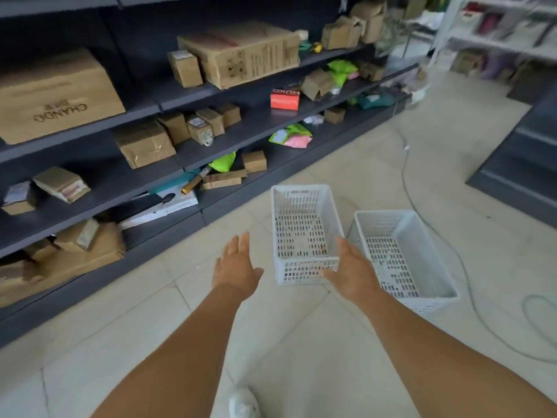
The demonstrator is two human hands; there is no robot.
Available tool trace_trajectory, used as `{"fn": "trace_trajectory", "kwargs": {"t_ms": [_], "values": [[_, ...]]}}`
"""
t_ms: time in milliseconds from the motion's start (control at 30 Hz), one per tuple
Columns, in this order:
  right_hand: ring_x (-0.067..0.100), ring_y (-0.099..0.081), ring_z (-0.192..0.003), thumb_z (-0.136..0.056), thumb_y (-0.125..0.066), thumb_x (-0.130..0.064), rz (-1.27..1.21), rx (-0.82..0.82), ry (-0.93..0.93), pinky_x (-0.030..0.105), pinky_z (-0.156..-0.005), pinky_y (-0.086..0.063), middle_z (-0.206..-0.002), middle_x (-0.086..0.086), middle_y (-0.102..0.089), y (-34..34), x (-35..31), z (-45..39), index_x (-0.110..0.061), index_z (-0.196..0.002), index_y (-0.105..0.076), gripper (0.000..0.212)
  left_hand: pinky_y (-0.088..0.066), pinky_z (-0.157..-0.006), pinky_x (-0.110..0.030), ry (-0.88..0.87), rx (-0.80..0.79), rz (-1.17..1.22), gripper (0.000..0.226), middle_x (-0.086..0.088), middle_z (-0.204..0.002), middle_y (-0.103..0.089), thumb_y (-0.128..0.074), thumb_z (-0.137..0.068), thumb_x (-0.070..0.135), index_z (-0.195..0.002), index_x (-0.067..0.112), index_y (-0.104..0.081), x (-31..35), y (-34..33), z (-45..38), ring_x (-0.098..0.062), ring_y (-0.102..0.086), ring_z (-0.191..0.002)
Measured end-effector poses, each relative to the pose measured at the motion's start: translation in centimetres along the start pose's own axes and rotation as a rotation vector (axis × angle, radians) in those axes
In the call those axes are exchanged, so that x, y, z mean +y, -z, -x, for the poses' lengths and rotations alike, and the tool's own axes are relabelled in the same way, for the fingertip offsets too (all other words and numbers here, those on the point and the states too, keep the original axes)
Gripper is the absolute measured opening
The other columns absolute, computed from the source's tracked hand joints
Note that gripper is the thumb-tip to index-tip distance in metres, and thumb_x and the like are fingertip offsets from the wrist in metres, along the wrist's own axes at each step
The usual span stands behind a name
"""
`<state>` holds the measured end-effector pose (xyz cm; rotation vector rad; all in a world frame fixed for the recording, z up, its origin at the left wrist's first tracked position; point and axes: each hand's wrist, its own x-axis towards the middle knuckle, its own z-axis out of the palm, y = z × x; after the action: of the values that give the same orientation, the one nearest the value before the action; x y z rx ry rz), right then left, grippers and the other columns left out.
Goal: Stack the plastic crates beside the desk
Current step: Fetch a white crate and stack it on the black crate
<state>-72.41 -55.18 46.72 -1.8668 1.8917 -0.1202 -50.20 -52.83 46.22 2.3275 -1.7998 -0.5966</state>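
Two white perforated plastic crates stand side by side on the tiled floor, both empty. The left crate (304, 233) sits just in front of my hands; the right crate (404, 254) is slightly nearer and angled. My left hand (236, 265) is open, palm inward, to the left of the left crate and apart from it. My right hand (354, 271) is open too, overlapping the left crate's near right corner; whether it touches the crate I cannot tell. Neither hand holds anything.
Dark shelving (168, 164) full of cardboard boxes and coloured packets runs along the left. A white cable (437, 233) snakes over the floor right of the crates. A dark shelf base (518, 164) stands at right. My white shoe (242, 404) shows at the bottom.
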Motion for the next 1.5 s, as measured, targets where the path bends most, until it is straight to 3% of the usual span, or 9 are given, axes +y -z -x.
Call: {"fn": "trace_trajectory", "kwargs": {"t_ms": [100, 200, 300, 500, 700, 967, 1167, 1500], "values": [[0.024, -0.023, -0.144, -0.087, -0.063, -0.038, 0.000, 0.010, -0.043, 0.039, -0.117, -0.022, -0.157, 0.006, -0.024, 0.8, 0.9, -3.2, -0.012, -0.151, -0.012, 0.086, -0.017, -0.119, -0.041, -0.031, -0.034, -0.032, 0.086, -0.003, -0.161, -0.001, -0.056, -0.091, 0.035, -0.151, 0.022, 0.003, 1.6, -0.5, -4.0, -0.022, -0.007, -0.148], [0.024, -0.036, -0.136, -0.085, -0.065, -0.033, -0.034, 0.056, -0.077, 0.037, -0.111, -0.029, -0.147, 0.007, -0.038, 2.0, 1.1, -6.9, -0.011, -0.143, -0.025, 0.073, -0.018, -0.118, -0.042, -0.075, -0.042, -0.046, 0.086, -0.003, -0.161, -0.003, -0.056, -0.090, 0.037, -0.151, 0.021, 0.002, 2.8, -0.4, -8.7, -0.022, -0.008, -0.148], [0.025, -0.038, -0.133, -0.086, -0.064, -0.030, -0.046, 0.077, -0.110, 0.037, -0.110, -0.030, -0.145, 0.007, -0.040, 3.2, 1.1, -11.1, -0.012, -0.144, -0.024, 0.072, -0.018, -0.119, -0.042, -0.108, -0.046, -0.028, 0.086, -0.003, -0.161, -0.005, -0.057, -0.089, 0.037, -0.151, 0.021, 0.000, 4.0, 0.0, -13.8, -0.021, -0.009, -0.148], [0.022, -0.016, -0.147, -0.087, -0.061, -0.037, -0.081, 0.070, -0.196, 0.041, -0.120, -0.014, -0.160, 0.004, -0.016, 3.4, 2.3, -18.5, -0.015, -0.152, -0.006, 0.088, -0.020, -0.118, -0.041, -0.149, -0.104, -0.096, 0.085, -0.003, -0.161, -0.005, -0.057, -0.090, 0.037, -0.151, 0.022, 0.000, 5.1, 0.0, -21.9, -0.022, -0.010, -0.147], [0.020, -0.012, -0.148, -0.089, -0.060, -0.037, -0.089, 0.026, -0.231, 0.039, -0.120, -0.012, -0.161, 0.002, -0.011, 3.2, 4.9, -27.3, -0.016, -0.153, -0.004, 0.088, -0.020, -0.118, -0.043, -0.099, -0.171, -0.110, 0.085, -0.002, -0.161, -0.004, -0.055, -0.091, 0.038, -0.151, 0.024, 0.002, 6.6, -2.4, -29.7, -0.022, -0.011, -0.147], [0.021, -0.020, -0.145, -0.089, -0.060, -0.035, -0.060, -0.068, -0.162, 0.036, -0.117, -0.018, -0.158, 0.002, -0.020, 2.6, 8.3, -40.7, -0.016, -0.152, -0.007, 0.085, -0.022, -0.117, -0.042, 0.039, -0.189, -0.099, 0.086, -0.003, -0.160, -0.007, -0.056, -0.090, 0.038, -0.151, 0.023, 0.001, 8.9, -6.7, -39.9, -0.022, -0.013, -0.147], [0.024, -0.016, -0.147, -0.089, -0.058, -0.037, 0.020, -0.163, -0.152, 0.038, -0.120, -0.015, -0.160, 0.004, -0.016, -2.7, 12.1, -49.6, -0.014, -0.152, -0.006, 0.085, -0.020, -0.118, -0.042, 0.074, -0.247, -0.123, 0.087, -0.002, -0.161, -0.005, -0.057, -0.089, 0.039, -0.151, 0.022, 0.002, 8.8, -14.0, -47.0, -0.023, -0.011, -0.147], [0.027, -0.014, -0.147, -0.088, -0.060, -0.038, 0.045, -0.219, -0.240, 0.042, -0.119, -0.018, -0.160, 0.008, -0.013, -17.6, 19.2, -60.3, -0.012, -0.152, -0.002, 0.090, -0.018, -0.118, -0.039, 0.123, -0.353, -0.161, 0.094, -0.009, -0.160, -0.001, -0.059, -0.088, 0.040, -0.151, 0.019, 0.008, 3.4, -29.8, -56.9, -0.026, -0.009, -0.147]]}}
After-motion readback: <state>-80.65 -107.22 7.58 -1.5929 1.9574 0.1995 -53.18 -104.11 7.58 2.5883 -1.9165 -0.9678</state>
